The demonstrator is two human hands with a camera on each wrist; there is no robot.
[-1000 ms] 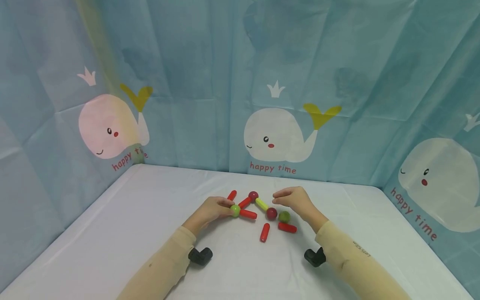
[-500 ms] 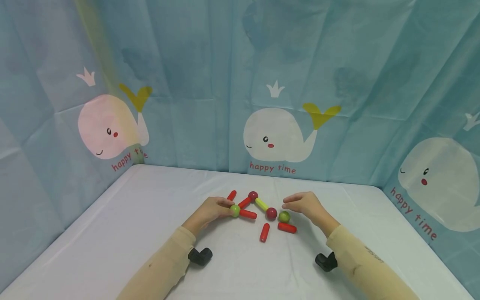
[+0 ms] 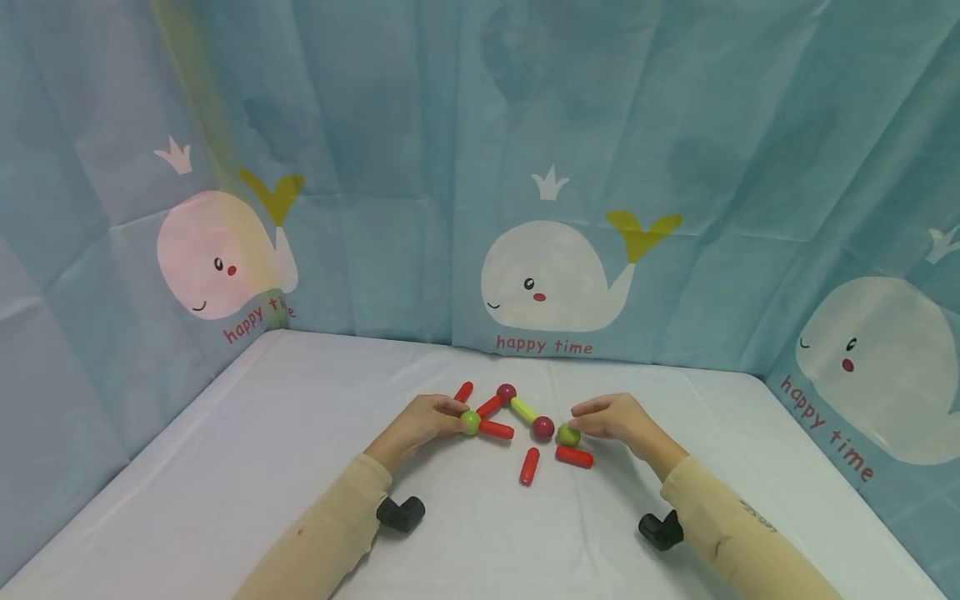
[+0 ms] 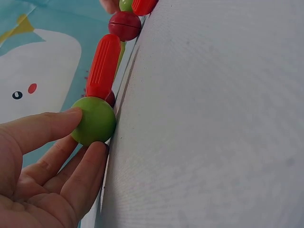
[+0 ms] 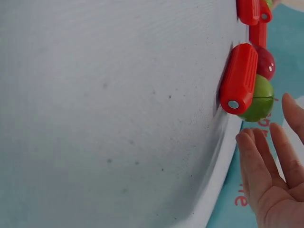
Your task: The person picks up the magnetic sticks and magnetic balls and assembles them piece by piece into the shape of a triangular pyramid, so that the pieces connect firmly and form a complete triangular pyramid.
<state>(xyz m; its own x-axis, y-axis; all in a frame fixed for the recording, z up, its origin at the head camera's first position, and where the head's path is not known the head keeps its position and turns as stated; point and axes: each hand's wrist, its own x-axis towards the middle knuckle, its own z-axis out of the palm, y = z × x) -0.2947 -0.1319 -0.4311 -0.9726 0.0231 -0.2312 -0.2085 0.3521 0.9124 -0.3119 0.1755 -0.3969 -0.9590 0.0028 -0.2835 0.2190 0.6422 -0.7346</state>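
Note:
My left hand (image 3: 426, 420) pinches a green ball (image 4: 94, 121) between thumb and fingers. A red rod (image 3: 497, 430) points right from this ball, and another red rod (image 3: 489, 407) leads up to a dark red ball (image 3: 506, 393). From there a yellow rod (image 3: 523, 409) runs to a second dark red ball (image 3: 543, 428). My right hand (image 3: 621, 420) hovers beside another green ball (image 3: 568, 436), fingers relaxed and parted. In the right wrist view a small gap lies between its fingertips (image 5: 243, 138) and that green ball (image 5: 259, 99).
One loose red rod (image 3: 574, 457), with a silvery disc on its end, lies just in front of the right green ball. A separate red rod (image 3: 529, 466) lies nearer me. Past the left fingers shows one more red rod (image 3: 464, 391). A whale-printed curtain (image 3: 390, 208) backs the white table (image 3: 247, 450).
My right hand has moved right and toward me, from above the dark red ball to the right green ball. The left hand and the joined pieces stay put.

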